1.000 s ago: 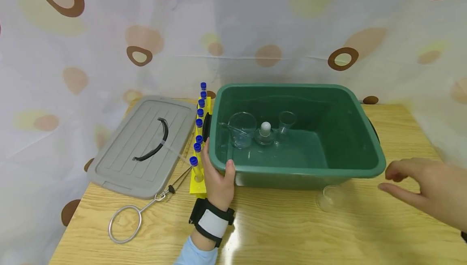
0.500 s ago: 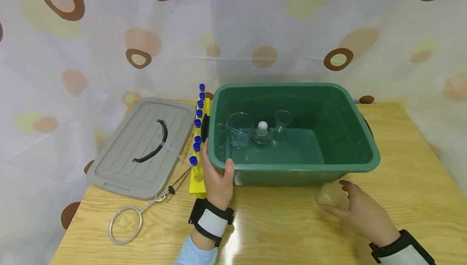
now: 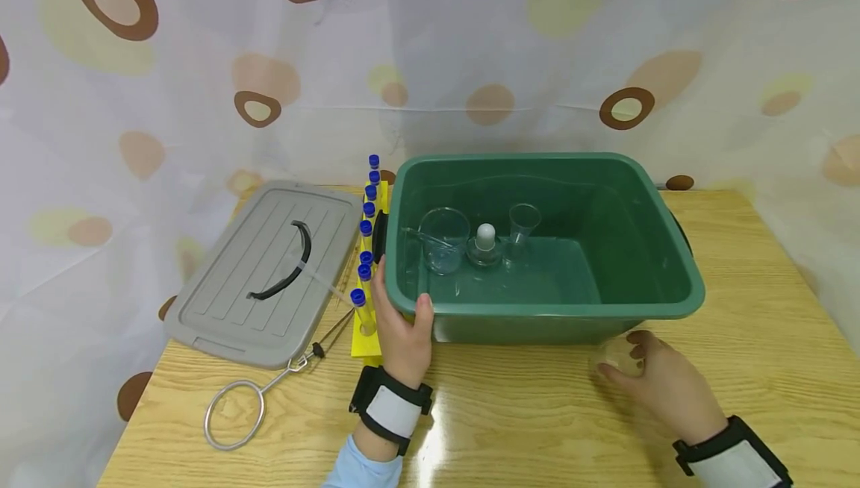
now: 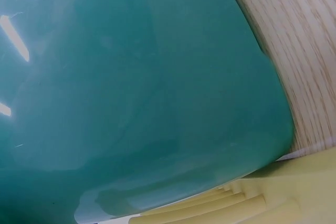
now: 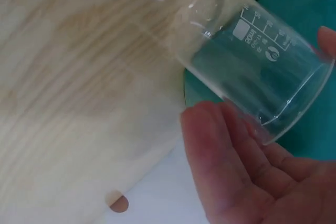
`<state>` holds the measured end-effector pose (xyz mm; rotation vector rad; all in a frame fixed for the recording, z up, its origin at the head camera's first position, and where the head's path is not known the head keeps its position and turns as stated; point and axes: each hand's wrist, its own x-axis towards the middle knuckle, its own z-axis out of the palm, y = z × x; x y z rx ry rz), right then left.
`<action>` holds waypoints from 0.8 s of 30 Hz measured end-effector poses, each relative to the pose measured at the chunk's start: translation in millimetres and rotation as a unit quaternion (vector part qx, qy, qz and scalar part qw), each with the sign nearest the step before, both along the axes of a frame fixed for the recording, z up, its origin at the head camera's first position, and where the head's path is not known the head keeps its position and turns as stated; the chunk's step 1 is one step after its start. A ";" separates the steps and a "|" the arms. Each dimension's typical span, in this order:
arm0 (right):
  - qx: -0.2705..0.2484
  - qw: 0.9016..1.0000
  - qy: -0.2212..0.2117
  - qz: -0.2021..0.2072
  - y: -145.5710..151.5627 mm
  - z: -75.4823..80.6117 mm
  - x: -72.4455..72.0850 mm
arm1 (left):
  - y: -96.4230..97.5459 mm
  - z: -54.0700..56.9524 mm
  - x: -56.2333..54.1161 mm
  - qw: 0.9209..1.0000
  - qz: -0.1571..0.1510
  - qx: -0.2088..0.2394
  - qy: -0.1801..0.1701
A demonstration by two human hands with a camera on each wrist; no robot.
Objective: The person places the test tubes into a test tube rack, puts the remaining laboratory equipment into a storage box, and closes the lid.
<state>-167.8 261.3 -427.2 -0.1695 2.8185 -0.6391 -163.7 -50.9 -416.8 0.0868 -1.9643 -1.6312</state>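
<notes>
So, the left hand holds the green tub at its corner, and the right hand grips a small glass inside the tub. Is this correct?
Only the place is wrong: the head view shows the right hand gripping the small glass outside, in front of the green tub. The left hand holds its corner.

The glass beaker (image 5: 247, 69) bears a white "50ml" (image 5: 251, 37), a round logo (image 5: 272, 53) and a scale (image 5: 270, 28) with blurred numbers

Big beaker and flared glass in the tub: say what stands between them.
The head view shows a white-capped glass vessel there, inside the green tub.
</notes>
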 end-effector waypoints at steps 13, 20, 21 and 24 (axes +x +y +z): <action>0.045 0.998 -0.027 -0.025 48.2 36.5 -15.4 | 2.1 0.6 -0.7 1.000 0.001 -0.006 0.004; 0.064 0.996 -0.014 -0.061 68.6 61.4 -17.0 | 2.2 1.3 -0.4 1.000 0.006 -0.014 0.002; 0.064 0.996 -0.006 -0.065 70.1 64.5 -16.7 | 2.1 1.4 -0.4 1.000 0.007 -0.015 0.003; 0.065 0.994 0.025 -0.087 75.0 71.5 -16.5 | 2.1 1.2 -0.7 1.000 0.007 -0.017 0.005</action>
